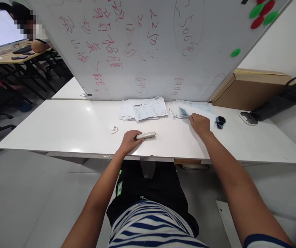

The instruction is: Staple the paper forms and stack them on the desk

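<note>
On the white table my left hand (131,140) is closed around the rear end of a light grey stapler (148,135), whose front points right. My right hand (200,123) is farther right, its fingers pinched on the corner of a paper sheet (183,112) that curls up from the right-hand stack of papers (174,109). Left of that stack lies another pile of printed papers (150,108), its top sheet set slightly askew. The far edges of both stacks lie close to the bottom of the whiteboard.
A whiteboard (148,69) with red writing and round magnets stands along the table's back. A white curved earpiece (114,129) lies left. To the right are a dark watch (219,122), a cardboard box (251,88) and a black device on a round base (248,118). Someone sits at a far desk.
</note>
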`<state>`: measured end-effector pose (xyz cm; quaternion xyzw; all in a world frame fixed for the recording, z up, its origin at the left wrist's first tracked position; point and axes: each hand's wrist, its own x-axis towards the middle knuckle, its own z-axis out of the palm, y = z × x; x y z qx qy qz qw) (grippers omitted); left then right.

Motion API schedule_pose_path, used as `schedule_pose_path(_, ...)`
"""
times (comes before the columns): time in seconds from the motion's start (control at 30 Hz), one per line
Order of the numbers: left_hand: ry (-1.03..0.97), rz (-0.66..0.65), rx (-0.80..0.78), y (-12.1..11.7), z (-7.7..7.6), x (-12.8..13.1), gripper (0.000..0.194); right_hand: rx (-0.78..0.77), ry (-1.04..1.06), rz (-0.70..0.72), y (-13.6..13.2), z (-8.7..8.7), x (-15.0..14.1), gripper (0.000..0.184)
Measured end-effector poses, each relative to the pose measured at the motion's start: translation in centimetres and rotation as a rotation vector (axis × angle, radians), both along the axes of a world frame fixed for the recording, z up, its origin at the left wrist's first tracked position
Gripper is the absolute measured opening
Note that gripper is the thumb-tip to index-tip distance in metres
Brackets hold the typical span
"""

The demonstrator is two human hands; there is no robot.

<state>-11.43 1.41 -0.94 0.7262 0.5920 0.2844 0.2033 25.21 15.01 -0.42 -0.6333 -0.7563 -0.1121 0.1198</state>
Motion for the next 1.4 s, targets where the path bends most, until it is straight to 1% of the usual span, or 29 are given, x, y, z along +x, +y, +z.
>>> schedule_pose_path(0.2,0.002,-0.002,-0.003,0.0,0.1,-0.1,0.022,0.04,0.033,-0.007,-0.6,0.6,0.7,0.035)
schedule_pose_path(0.4,0.006,-0.005,0.004,0.0,0.1,-0.1,0.023,0.073,0.088,0.014,-1.9,2.2,0.7,0.035)
schedule_pose_path(0.47,0.018,0.008,0.003,-0.1,0.0,-0.1,0.03,0.109,0.131,0.021,-2.8,3.0,0.3,0.033)
schedule_pose_path(0.53,0.021,0.025,0.019,-0.4,-0.1,-0.1,0.042,0.175,0.207,0.039,-4.1,3.9,-0.1,0.031)
schedule_pose_path(0.6,0.003,0.042,0.086,-0.9,0.1,0.2,0.048,0.244,0.307,0.083,-5.8,5.0,-0.6,0.029)
schedule_pose_path(0.67,-0.037,0.052,0.229,-1.6,0.9,0.9,0.043,0.294,0.401,0.172,-7.8,6.3,-1.1,0.027)
schedule_pose_path(0.7,-0.06,0.049,0.321,-2.0,1.6,1.5,0.039,0.309,0.431,0.239,-9.0,7.0,-1.3,0.026)
schedule_pose_path(0.77,-0.098,0.014,0.5,-2.8,3.7,3.1,0.034,0.337,0.45,0.383,-11.2,8.5,-1.8,0.025)
schedule_pose_path(0.8,-0.105,-0.028,0.56,-3.1,4.9,4.1,0.036,0.35,0.445,0.446,-12.2,9.2,-2.1,0.024)
schedule_pose_path(0.9,-0.077,-0.153,0.636,-3.6,8.6,7.1,0.048,0.366,0.409,0.576,-14.8,10.9,-2.8,0.02)
schedule_pose_path(0.97,-0.088,-0.161,0.661,-3.6,10.2,8.6,0.045,0.352,0.38,0.618,-15.8,11.6,-3.1,0.017)
schedule_pose_path(1.0,-0.102,-0.149,0.671,-3.6,10.7,9.2,0.041,0.344,0.368,0.63,-16.2,11.8,-3.2,0.016)
schedule_pose_path(1.07,-0.14,-0.122,0.685,-3.6,11.1,10.0,0.034,0.33,0.353,0.647,-16.8,11.9,-3.1,0.015)
schedule_pose_path(1.17,-0.185,-0.116,0.699,-3.7,11.0,10.3,0.026,0.32,0.357,0.657,-17.2,11.8,-2.7,0.013)
schedule_pose_path(1.3,-0.217,-0.168,0.737,-4.0,10.6,10.3,0.023,0.334,0.38,0.623,-17.5,11.4,-2.1,0.011)
schedule_pose_path(1.4,-0.212,-0.187,0.72,-4.2,10.6,10.5,0.024,0.381,0.377,0.629,-17.4,11.0,-1.9,0.009)
